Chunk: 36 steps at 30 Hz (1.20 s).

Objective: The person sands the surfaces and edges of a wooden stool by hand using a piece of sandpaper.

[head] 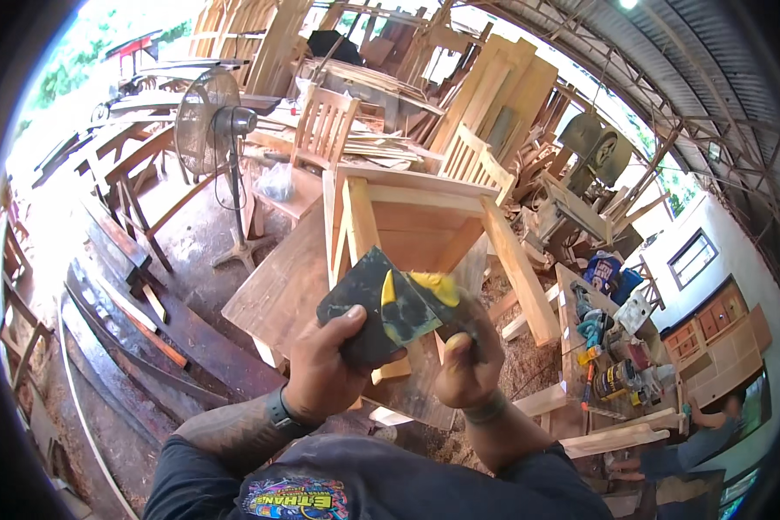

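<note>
My left hand (pixel 335 374) grips a dark flat plate (pixel 354 296), thumb on its upper face. Yellow paste (pixel 388 289), like wood filler, is smeared on the plate. My right hand (pixel 474 364) is closed around a dark, thin spreader (pixel 413 315) whose blade overlaps the plate; its edges are partly hidden and blurred. More yellow paste (pixel 434 286) sits along the spreader's far side, and some marks my right thumb. Just beyond both hands stands an unfinished wooden frame (pixel 422 198) with thick pale legs, resting on a low wooden tabletop (pixel 279 279).
A pedestal fan (pixel 234 123) stands at the left beyond dark boards (pixel 188 351) on the floor. Slatted chairs (pixel 325 123) and leaning planks (pixel 494 97) are behind. At right, a bench (pixel 569 325) carries power tools and cans (pixel 614 380); another person (pixel 695 448) is partly visible.
</note>
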Motion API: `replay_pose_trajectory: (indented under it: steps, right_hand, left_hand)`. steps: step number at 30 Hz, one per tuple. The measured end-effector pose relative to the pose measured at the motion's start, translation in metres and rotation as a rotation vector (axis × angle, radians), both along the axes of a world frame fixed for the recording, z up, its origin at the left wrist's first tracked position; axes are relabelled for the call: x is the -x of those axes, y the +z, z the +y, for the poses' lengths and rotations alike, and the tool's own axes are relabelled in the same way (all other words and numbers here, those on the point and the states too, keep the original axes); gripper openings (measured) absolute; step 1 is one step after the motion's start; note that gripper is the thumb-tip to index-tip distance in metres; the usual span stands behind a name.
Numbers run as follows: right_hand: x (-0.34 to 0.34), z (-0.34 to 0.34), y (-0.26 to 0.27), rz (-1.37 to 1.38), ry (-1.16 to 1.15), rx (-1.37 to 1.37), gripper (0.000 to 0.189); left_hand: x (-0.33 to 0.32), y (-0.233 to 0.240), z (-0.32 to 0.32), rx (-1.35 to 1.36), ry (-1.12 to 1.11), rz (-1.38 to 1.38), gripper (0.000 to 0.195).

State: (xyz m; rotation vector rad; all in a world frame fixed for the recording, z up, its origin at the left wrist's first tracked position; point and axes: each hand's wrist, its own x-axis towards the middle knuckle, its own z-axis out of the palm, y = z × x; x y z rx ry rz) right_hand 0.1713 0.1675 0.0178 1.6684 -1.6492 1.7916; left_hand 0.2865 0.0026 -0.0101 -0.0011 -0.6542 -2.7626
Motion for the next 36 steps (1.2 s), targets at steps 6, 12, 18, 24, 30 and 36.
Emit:
replay_pose_trajectory:
  steps: [6,12,18,24,30,36]
  right_hand:
    - [0.003,0.013,0.016,0.413,-0.154,-0.276,0.050]
    - [0.002,0.021,0.017,0.411,-0.248,-0.558,0.052]
    - [0.023,0.040,0.003,0.473,-0.507,-0.628,0.040]
    - [0.028,0.118,-0.027,-0.176,-0.589,-0.516,0.049]
    - [0.022,0.099,-0.043,-0.366,-0.286,-0.135,0.045]
    - [0.004,0.028,-0.047,-0.044,-0.253,-0.202,0.047]
  left_hand:
    - [-0.007,0.001,0.000,0.185,0.044,-0.053,0.045]
    - [-0.011,-0.004,-0.008,0.201,0.130,-0.062,0.043]
    - [-0.029,-0.018,-0.054,0.350,0.260,0.024,0.045]
    - [-0.095,-0.069,-0.162,0.357,0.574,-0.053,0.045]
    - [-0.146,-0.091,-0.193,0.281,0.763,-0.249,0.043]
    - [-0.152,-0.097,-0.171,0.303,0.682,-0.222,0.043]
